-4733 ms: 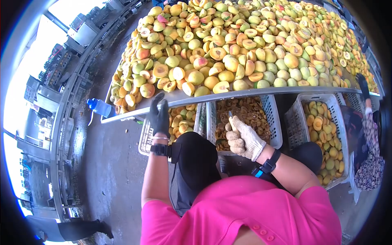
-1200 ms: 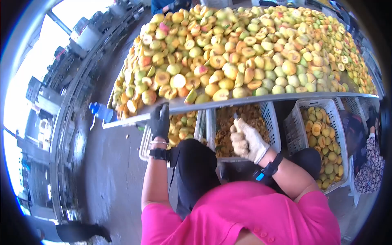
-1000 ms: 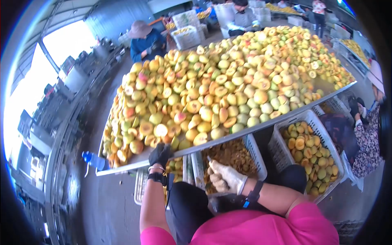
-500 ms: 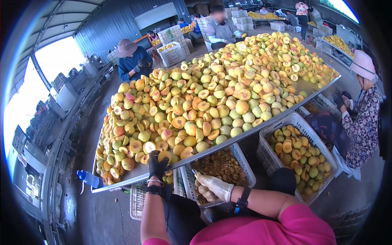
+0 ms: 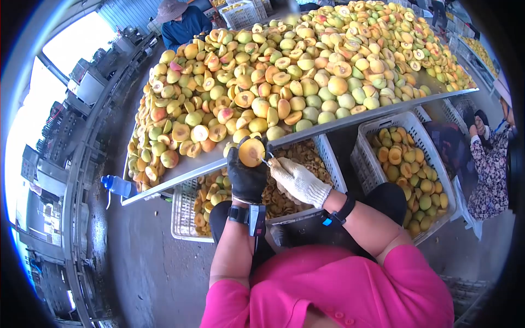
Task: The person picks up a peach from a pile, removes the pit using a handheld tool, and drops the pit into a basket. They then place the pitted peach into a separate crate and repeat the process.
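A cut yellow peach half rests in my left hand, which wears a black glove and curls around it with the cut face up. My right hand, in a white knitted glove, grips a slim metal tool. The tool's tip is at the right edge of the peach half; its handle is hidden in the glove. Both hands are just in front of the metal table's edge, above a crate of brown pits and scraps. A large heap of peach halves covers much of the table.
A white crate of fruit halves stands at lower left, another crate at right. A blue bottle is at the table's left corner. One person sits across the table, another at the right.
My left hand has come back from the heap's edge with a peach half. My right hand has risen, bringing the metal tool to the fruit. The view has tilted down.
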### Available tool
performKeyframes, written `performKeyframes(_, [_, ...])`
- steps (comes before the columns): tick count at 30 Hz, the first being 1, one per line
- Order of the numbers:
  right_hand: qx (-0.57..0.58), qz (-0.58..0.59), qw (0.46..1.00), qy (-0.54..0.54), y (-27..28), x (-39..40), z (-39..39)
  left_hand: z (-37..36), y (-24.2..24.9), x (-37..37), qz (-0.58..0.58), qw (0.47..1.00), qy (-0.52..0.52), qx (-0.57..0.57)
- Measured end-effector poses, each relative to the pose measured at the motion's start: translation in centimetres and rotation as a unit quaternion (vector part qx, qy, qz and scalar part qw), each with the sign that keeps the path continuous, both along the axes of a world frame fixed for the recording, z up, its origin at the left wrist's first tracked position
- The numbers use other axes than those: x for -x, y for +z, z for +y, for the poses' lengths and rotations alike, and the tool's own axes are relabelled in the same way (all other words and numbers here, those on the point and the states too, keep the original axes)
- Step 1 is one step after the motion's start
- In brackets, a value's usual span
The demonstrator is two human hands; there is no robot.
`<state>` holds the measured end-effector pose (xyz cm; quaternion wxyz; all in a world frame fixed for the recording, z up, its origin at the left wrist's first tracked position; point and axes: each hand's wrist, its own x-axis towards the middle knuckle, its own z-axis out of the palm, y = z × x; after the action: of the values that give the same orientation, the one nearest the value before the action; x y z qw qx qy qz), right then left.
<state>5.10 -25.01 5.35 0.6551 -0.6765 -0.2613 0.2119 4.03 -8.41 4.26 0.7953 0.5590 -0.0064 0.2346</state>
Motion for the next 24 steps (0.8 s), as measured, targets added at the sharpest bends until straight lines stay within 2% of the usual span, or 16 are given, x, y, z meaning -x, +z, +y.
performKeyframes(1, [0.017,-0.042,0.999,-0.002,-0.8,-0.3,0.1,-0.7,0.1,0.3,0.008,0.989,0.055,-0.134])
performKeyframes(3, [0.045,-0.134,0.99,-0.007,-1.7,-0.6,0.1,-2.5,2.6,1.7,0.036,0.945,0.122,-0.302])
performKeyframes(6, [0.074,-0.297,0.951,-0.029,-1.6,-0.7,-0.1,-2.9,2.5,2.3,0.041,0.906,0.165,-0.388])
performKeyframes(9, [0.093,-0.231,0.968,-0.018,-1.9,-0.8,0.0,-2.5,0.9,1.9,0.037,0.907,0.172,-0.384])
performKeyframes(11, [0.098,-0.295,0.95,-0.026,-2.3,-1.1,0.1,-2.6,0.0,1.4,0.015,0.969,0.114,-0.221])
performKeyframes(12, [0.1,-0.327,0.939,-0.03,-2.4,-1.1,0.1,-2.6,-0.2,1.4,0.014,0.993,0.065,-0.096])
performKeyframes(13, [0.094,-0.31,0.946,-0.03,-2.4,-1.0,0.0,-2.6,-0.3,1.3,0.012,0.999,0.028,0.036])
performKeyframes(14, [0.089,-0.293,0.951,-0.03,-1.3,-0.7,-0.3,-2.6,0.1,1.3,0.018,0.978,-0.028,0.206])
performKeyframes(15, [0.083,-0.276,0.957,-0.029,-0.7,-0.5,-0.5,-2.5,0.6,1.5,0.024,0.925,-0.083,0.37])
performKeyframes(16, [0.08,-0.256,0.963,-0.026,-0.9,-0.5,-0.4,-2.5,1.2,2.0,0.038,0.998,0.0,0.044])
performKeyframes(17, [0.077,-0.235,0.969,-0.024,-1.2,-0.6,-0.3,-2.6,2.3,2.7,0.049,0.953,0.081,-0.288])
performKeyframes(18, [0.074,-0.214,0.974,-0.022,-1.6,-0.8,-0.2,-2.6,2.8,3.0,0.053,0.794,0.152,-0.586])
performKeyframes(20, [0.068,-0.393,0.916,-0.048,-2.7,-1.3,-0.3,-2.7,1.7,2.4,0.036,0.93,0.112,-0.349])
performKeyframes(21, [0.064,-0.478,0.874,-0.06,-3.1,-1.6,-0.3,-2.5,1.3,2.3,0.03,0.938,0.116,-0.327])
performKeyframes(22, [0.067,-0.489,0.867,-0.063,-3.5,-1.8,-0.3,-2.3,1.0,2.2,0.023,0.945,0.119,-0.304])
performKeyframes(24, [0.072,-0.512,0.853,-0.069,-3.2,-1.8,-0.2,-1.5,0.7,2.3,0.019,0.869,0.173,-0.463])
